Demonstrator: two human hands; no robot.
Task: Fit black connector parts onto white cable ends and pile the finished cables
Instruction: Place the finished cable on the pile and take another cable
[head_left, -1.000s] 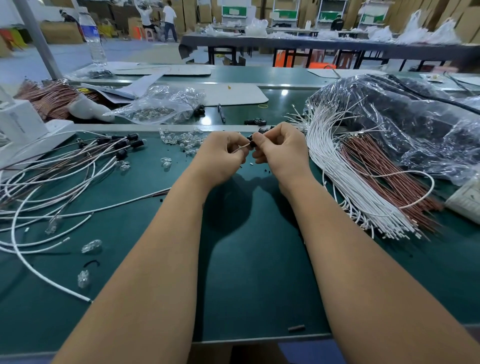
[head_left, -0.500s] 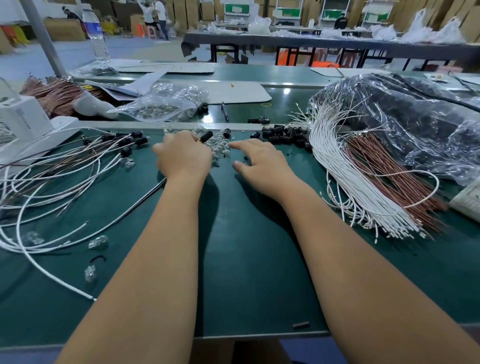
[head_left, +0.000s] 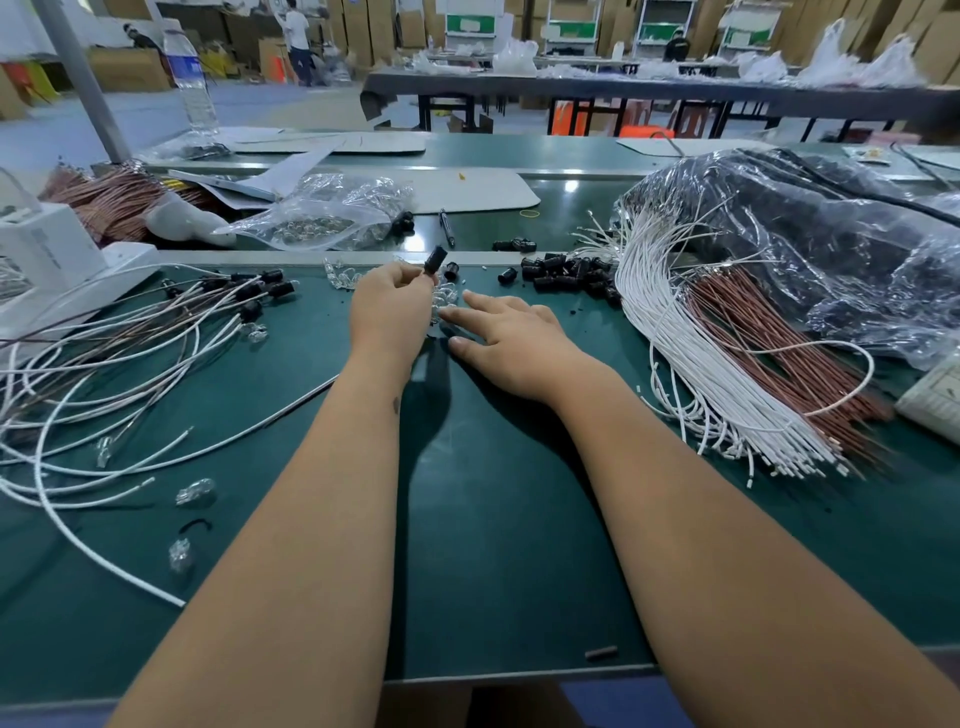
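Pinching a black connector part (head_left: 435, 260) in curled fingers, left hand (head_left: 390, 306) holds it above the green counter (head_left: 498, 545); right hand (head_left: 511, 340) lies flat, fingers straight, touching clear pieces (head_left: 444, 301). Finished cables (head_left: 135, 343) piled left, white cable bundle (head_left: 691, 374) right.

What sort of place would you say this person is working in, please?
Most likely a factory assembly hall: a green workbench carries a big bundle of white cables and a heap of black connector parts, with more long tables and stacked cardboard boxes behind.

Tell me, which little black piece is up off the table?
The black connector part pinched in the left hand. It alone is lifted; the other black parts lie loose on the green table.
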